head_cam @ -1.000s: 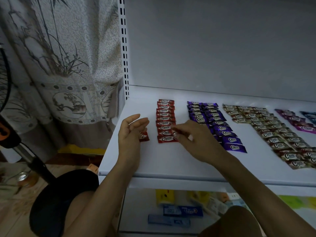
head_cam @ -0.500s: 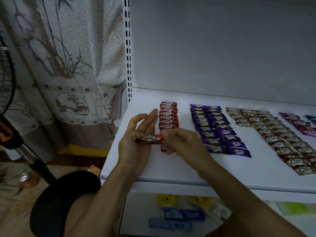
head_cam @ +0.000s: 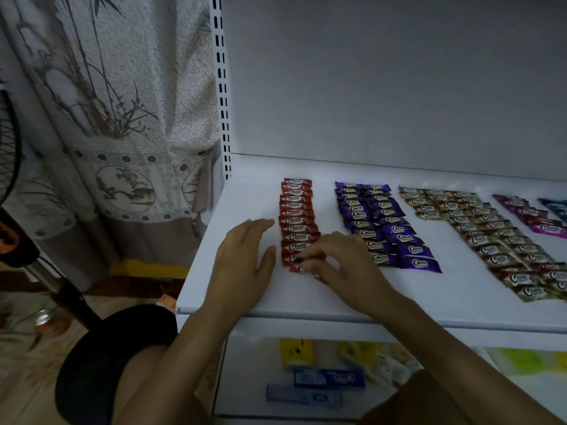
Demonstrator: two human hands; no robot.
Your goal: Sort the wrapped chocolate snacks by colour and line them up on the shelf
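A column of red Choco snacks (head_cam: 296, 220) runs front to back on the white shelf (head_cam: 251, 191). To its right lie two purple columns (head_cam: 377, 222), gold rows (head_cam: 491, 237), a magenta group (head_cam: 534, 219) and a blue group (head_cam: 555, 207) at the frame edge. My right hand (head_cam: 340, 268) has its fingers curled over a red snack (head_cam: 302, 267) at the near end of the red column, pinching it against the shelf. My left hand (head_cam: 245, 262) rests flat beside the column with straight fingers, holding nothing.
A slotted upright (head_cam: 222, 87) and a patterned curtain (head_cam: 122, 118) stand to the left. A fan stand (head_cam: 46, 271) and a black stool (head_cam: 101, 360) are below left. The lower shelf holds packets and a blue box (head_cam: 329, 378). The shelf's front edge (head_cam: 306, 317) is under my wrists.
Both hands came down from holding a red snack between them in the air. The right hand now has it at the column's near end, and the left hand has let go and lies flat.
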